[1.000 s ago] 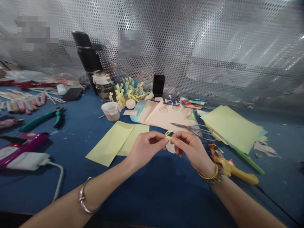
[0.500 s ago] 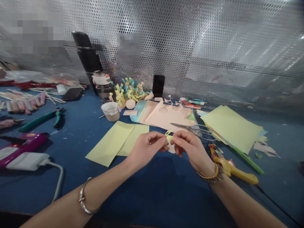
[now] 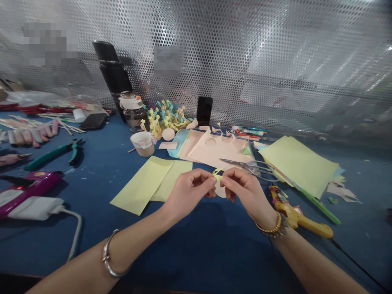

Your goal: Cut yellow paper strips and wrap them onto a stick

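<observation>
Between my fingertips is a small piece of yellow paper, pinched from the left by my left hand and from the right by my right hand. A thin curled yellow strip rises at its top. Just beneath it shows a pale round paper piece; whether it is attached or lies behind, I cannot tell. Yellow paper sheets lie left of my left hand. Grey-handled scissors rest beyond my right hand, on the edge of pale pink paper with round cut-outs.
A yellow glue gun with a cord lies at right, near a stack of yellow paper and a green pen-like tool. At left are green-handled pliers and a purple power strip. Behind stand a paper cup and jar.
My fingers have shifted very slightly around the yellow paper, and it now looks a little flatter or narrower between them. Everything else on the table stays in place.
</observation>
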A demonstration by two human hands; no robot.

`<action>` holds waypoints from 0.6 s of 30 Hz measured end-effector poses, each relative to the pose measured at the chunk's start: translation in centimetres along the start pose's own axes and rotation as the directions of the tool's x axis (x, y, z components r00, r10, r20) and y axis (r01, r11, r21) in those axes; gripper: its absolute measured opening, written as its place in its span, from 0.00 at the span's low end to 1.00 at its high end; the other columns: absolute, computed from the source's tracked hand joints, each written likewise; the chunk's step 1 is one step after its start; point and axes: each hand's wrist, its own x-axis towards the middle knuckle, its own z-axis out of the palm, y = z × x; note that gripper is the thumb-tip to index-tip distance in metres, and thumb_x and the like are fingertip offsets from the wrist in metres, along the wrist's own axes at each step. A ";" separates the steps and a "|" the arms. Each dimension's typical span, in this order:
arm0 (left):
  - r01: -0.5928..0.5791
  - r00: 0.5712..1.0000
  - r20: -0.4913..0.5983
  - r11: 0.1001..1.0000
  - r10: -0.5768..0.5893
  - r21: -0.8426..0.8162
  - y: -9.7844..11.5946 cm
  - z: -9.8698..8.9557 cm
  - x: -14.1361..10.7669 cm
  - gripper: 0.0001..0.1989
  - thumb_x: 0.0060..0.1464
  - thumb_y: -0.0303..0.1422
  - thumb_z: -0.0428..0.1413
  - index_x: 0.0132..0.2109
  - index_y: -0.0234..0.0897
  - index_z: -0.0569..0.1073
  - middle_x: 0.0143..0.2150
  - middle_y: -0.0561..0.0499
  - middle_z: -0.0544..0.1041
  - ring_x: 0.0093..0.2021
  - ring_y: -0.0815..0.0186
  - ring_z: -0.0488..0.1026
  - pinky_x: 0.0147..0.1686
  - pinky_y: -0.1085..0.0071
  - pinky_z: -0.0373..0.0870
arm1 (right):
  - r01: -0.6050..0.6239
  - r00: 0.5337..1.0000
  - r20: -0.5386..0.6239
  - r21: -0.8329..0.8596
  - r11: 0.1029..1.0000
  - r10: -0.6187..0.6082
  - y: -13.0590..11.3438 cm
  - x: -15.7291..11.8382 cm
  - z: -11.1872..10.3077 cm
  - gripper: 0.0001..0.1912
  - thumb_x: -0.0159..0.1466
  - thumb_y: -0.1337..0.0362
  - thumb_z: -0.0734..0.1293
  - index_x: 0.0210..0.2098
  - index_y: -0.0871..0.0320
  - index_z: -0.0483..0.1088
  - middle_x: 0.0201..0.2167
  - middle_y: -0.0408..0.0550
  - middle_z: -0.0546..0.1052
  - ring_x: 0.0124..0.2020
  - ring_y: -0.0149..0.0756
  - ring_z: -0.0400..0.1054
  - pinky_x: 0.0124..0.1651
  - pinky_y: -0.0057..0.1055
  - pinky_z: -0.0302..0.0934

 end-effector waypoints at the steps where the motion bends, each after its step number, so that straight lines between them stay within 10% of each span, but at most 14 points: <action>1: 0.000 1.000 -0.002 1.000 0.000 0.007 0.0 0.0 0.0 0.11 0.54 0.39 0.56 0.34 0.33 0.73 0.25 0.53 0.74 0.27 0.69 0.73 0.30 0.73 0.71 | 0.027 1.000 -0.011 -0.028 0.999 -0.028 -0.1 -0.1 0.0 0.10 0.62 0.59 0.65 0.29 0.58 0.67 0.17 0.37 0.67 0.18 0.24 0.60 0.22 0.22 0.56; 18: -0.008 1.000 0.004 1.000 0.008 0.009 -0.2 0.2 0.1 0.09 0.53 0.37 0.57 0.32 0.34 0.73 0.23 0.55 0.71 0.24 0.72 0.68 0.27 0.77 0.64 | -0.003 0.999 0.036 0.044 0.999 0.002 0.1 -0.1 0.1 0.11 0.62 0.57 0.65 0.28 0.58 0.67 0.16 0.37 0.66 0.17 0.24 0.59 0.21 0.22 0.56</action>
